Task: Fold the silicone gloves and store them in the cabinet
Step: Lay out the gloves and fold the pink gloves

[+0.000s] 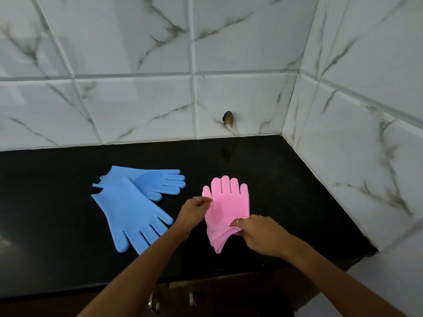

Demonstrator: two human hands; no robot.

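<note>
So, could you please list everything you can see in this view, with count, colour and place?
blue gloves: two, light blue, overlapping flat on the left of the counter.
pink gloves: stacked, exact count unclear, pink, on the counter right of centre, fingers toward the wall.
counter: one, black, glossy, set in the corner.
wall tiles: many, white marble with grey veins, behind and to the right.
wall hole: one, dark, low on the back wall.
cabinet handles: two, metal, below the counter edge.
left hand: pinching the pink gloves' left edge.
right hand: gripping the pink gloves' cuff.
</note>
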